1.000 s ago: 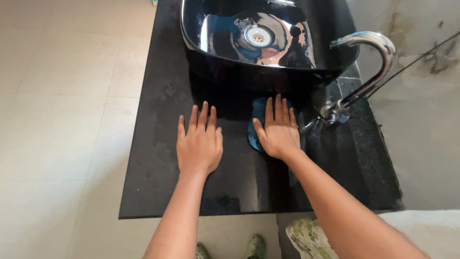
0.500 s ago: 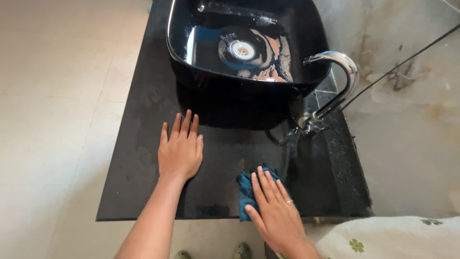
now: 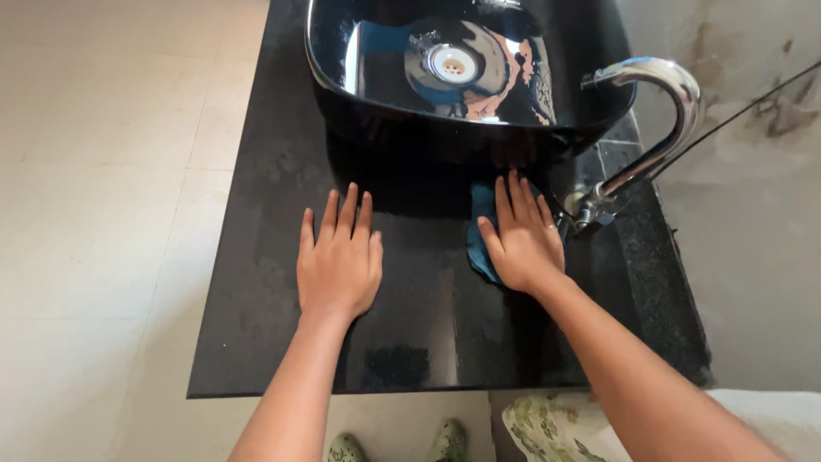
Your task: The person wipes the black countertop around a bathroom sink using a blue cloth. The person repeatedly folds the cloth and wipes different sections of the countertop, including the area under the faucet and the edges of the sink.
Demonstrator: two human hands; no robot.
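My right hand (image 3: 523,235) presses flat on a blue cloth (image 3: 481,231) that lies on the black stone counter (image 3: 274,257), just in front of the black basin (image 3: 462,73) and left of the chrome tap (image 3: 654,120). Most of the cloth is hidden under the palm. My left hand (image 3: 339,257) rests flat on the bare counter, fingers spread slightly, holding nothing, a short way left of the cloth.
The basin is glossy with a round metal drain (image 3: 453,62). The tap's base (image 3: 586,210) stands close to my right fingertips. A stained wall (image 3: 753,171) runs along the right. Pale floor tiles (image 3: 103,214) lie to the left; my green shoes (image 3: 402,447) show below the counter edge.
My right hand has slid the cloth from the counter's front edge back up to the basin's foot near the tap. My left hand has stayed flat on the counter.
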